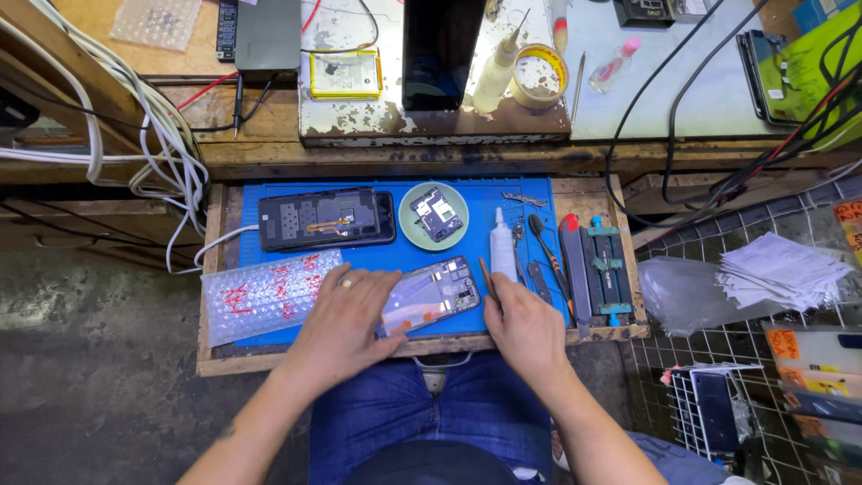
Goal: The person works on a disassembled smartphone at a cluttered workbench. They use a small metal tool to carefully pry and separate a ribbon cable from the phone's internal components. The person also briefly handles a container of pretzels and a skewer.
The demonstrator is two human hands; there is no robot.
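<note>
An opened phone frame [429,295] lies tilted on the blue work mat [476,193], close to the tray's front edge. My left hand [346,321], a ring on one finger, rests flat against the frame's left end with its fingers on it. My right hand [523,325] sits at the frame's right end and grips a thin brown stick tool [488,277] that points up and away. Farther back on the mat lies a second opened phone [326,218] with a cable plugged in. A green round dish [434,216] holds a small circuit board.
A bubble-wrap bag [268,295] lies left of my hand. A white glue bottle [502,248], tweezers, screwdrivers and a blue-grey holder jig [603,263] line the right of the wooden tray [215,269]. The bench behind carries a tape roll [540,75], a battery [345,74] and cables.
</note>
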